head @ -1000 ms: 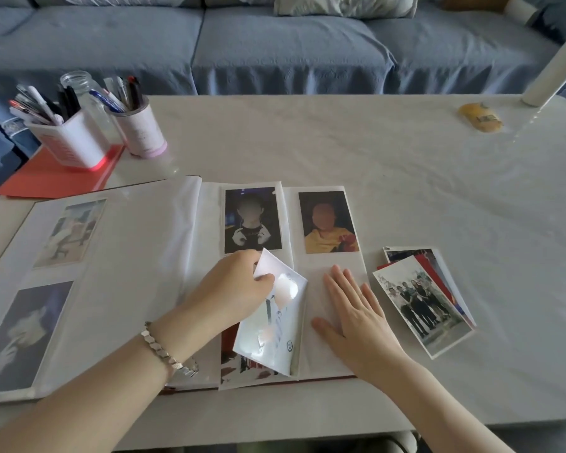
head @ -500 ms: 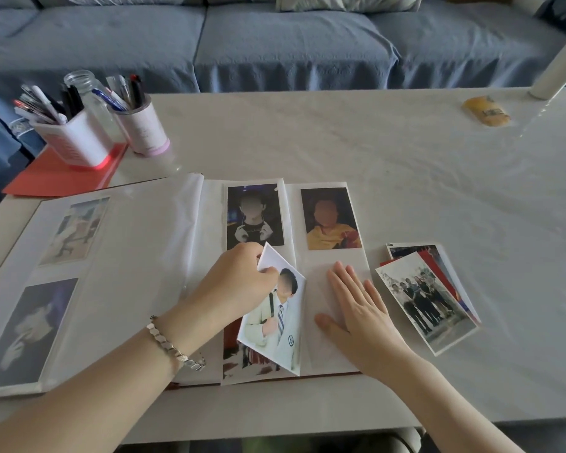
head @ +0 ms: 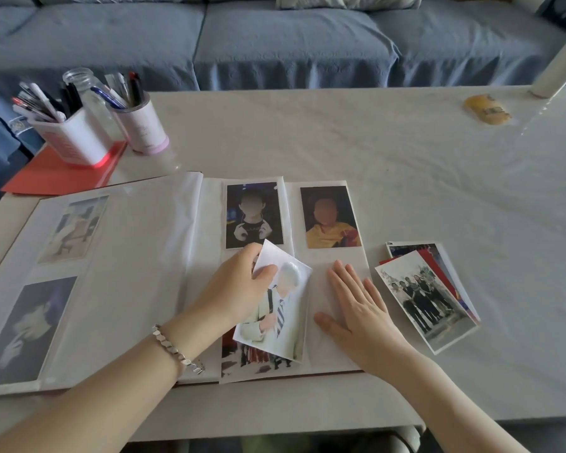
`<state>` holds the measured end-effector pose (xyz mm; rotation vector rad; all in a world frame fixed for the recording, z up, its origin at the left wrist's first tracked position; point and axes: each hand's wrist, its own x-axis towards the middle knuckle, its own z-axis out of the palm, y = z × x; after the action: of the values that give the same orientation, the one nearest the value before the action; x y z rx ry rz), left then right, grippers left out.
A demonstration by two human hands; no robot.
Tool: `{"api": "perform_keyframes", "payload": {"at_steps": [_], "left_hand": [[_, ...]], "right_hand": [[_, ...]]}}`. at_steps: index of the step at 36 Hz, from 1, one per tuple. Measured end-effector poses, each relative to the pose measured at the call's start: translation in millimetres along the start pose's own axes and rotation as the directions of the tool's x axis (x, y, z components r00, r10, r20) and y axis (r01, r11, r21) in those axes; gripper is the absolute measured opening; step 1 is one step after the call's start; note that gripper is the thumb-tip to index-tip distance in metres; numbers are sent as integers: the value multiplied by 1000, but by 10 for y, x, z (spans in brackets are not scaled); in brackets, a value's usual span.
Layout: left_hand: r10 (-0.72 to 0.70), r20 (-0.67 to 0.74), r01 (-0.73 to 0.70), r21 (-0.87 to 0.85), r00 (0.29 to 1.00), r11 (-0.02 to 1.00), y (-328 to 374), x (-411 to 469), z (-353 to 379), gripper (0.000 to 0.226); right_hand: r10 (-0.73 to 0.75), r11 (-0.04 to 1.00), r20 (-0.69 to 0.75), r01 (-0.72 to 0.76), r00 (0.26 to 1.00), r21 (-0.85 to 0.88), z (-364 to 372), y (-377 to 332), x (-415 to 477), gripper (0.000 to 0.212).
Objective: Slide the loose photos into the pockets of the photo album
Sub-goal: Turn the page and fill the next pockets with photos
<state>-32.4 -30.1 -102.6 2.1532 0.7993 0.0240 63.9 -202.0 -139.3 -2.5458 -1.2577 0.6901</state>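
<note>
An open photo album lies on the table in front of me, with photos in several pockets on both pages. My left hand pinches the top left corner of a loose photo of a person in a light suit and striped tie, holding it tilted over the lower middle pocket, which has a photo in it. My right hand lies flat, fingers spread, on the empty lower right pocket. A small stack of loose photos rests on the table just right of the album.
Two white pen holders and a glass jar stand at the back left, on and beside a red folder. A yellow packet and a white cylinder sit at the far right. A blue sofa runs behind the table.
The loose photo in my left hand has tipped from nearly edge-on and glaring to face up, lying lower over the page. My right hand has stayed flat on the pocket.
</note>
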Motion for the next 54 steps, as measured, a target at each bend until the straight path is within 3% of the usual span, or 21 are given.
{"api": "perform_keyframes", "payload": {"at_steps": [4, 8, 11, 13, 16, 21, 31, 36, 39, 43, 47, 54], "left_hand": [[-22, -3, 22, -14, 1000, 1000, -30, -29, 51, 15], [-38, -34, 39, 24, 999, 999, -28, -54, 113, 24], [-16, -67, 21, 83, 998, 996, 5, -77, 161, 21], [6, -90, 4, 110, 996, 994, 15, -74, 179, 17], [-22, -84, 26, 43, 996, 999, 29, -52, 188, 12], [-102, -61, 93, -138, 993, 986, 99, -131, 237, 22], [-183, -175, 159, -141, 967, 977, 99, -181, 364, 17], [-198, -58, 189, -140, 978, 972, 119, -168, 382, 17], [-168, 56, 170, -32, 984, 985, 117, -153, 288, 18], [-97, 27, 92, 163, 995, 982, 49, -142, 111, 16], [-110, 3, 109, 108, 994, 988, 11, -147, 45, 35], [-65, -25, 67, 97, 998, 993, 33, -149, 190, 32]], "right_hand": [[-2, 1000, 12, 3, 1000, -16, -9, -8, -9, 75], [-35, 999, -16, 34, 999, -27, 11, 28, -21, 97], [-27, 1000, -24, 27, 999, -17, 16, 58, -64, 82], [-46, 999, -19, 46, 999, -29, 17, 59, -108, 87], [-63, 998, -15, 62, 998, -33, 33, 70, -158, 109], [-53, 999, -36, 53, 998, 0, 16, 84, -201, 114], [-15, 1000, -62, 16, 998, 12, 81, 106, -298, 99], [108, 966, -63, -89, 992, 244, 5, 63, -378, 59], [159, 927, -101, -113, 982, 358, -38, 51, -398, 54], [223, 896, -139, -146, 965, 420, -84, 57, -380, 50], [266, 883, -149, -179, 952, 433, -126, 68, -355, 51], [261, 890, -149, -177, 954, 421, -128, 75, -346, 48]]}}
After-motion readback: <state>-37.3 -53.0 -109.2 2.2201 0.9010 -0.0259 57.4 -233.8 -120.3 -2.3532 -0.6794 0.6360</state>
